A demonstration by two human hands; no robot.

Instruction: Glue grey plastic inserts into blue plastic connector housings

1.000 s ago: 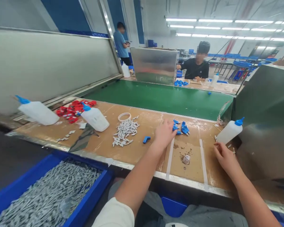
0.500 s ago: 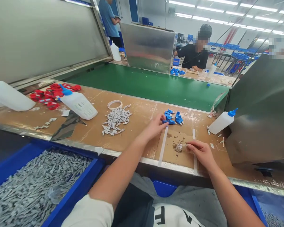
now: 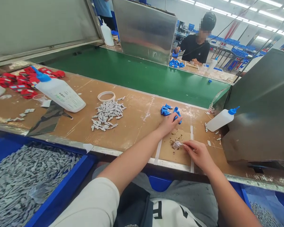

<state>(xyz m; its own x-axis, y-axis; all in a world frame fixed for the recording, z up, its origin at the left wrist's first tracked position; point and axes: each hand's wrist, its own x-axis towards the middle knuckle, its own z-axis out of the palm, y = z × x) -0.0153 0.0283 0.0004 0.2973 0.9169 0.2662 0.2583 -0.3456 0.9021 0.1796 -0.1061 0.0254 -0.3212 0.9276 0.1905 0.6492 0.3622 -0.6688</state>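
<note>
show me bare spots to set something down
Bare brown tabletop lies between the grey pile and the left hand; beyond it, the green belt is mostly bare. Crowded: the red parts beside a bottle, and the blue parts at that hand.

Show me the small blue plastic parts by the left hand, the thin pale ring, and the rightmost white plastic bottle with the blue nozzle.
Small blue plastic parts [image 3: 165,110], head view: cluster's left part.
Thin pale ring [image 3: 103,100], head view: near rim.
White plastic bottle [image 3: 220,120], head view: body.

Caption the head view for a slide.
Left hand at the blue parts, right hand pinching a small pale piece.
</note>
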